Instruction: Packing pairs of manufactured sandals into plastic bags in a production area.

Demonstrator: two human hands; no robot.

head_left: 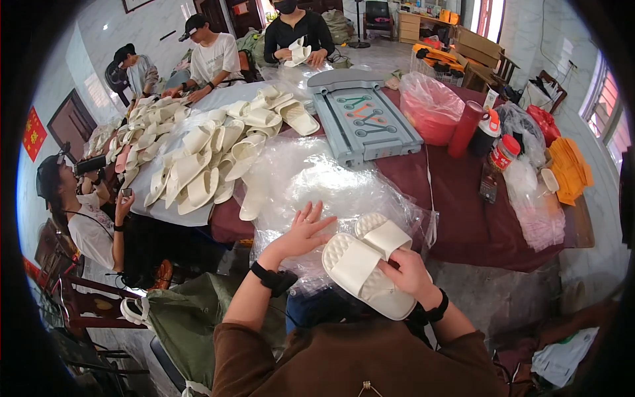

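Note:
A pair of cream slide slippers is gripped in my right hand, its fingers wrapped around the inner edges between the two straps. The slippers lie side by side, with quilted footbeds showing. My left hand rests with fingers spread on a stack of clear plastic bags, just left of the slippers. To the left of the bags is a heap of more cream slippers, with one slipper against the bags' edge.
A grey folding step stool lies beyond the bags. Right of it on the dark red tablecloth stand a pink bag, a red tumbler and a red-lidded jar. Other people work around the table. A green sack sits low at left.

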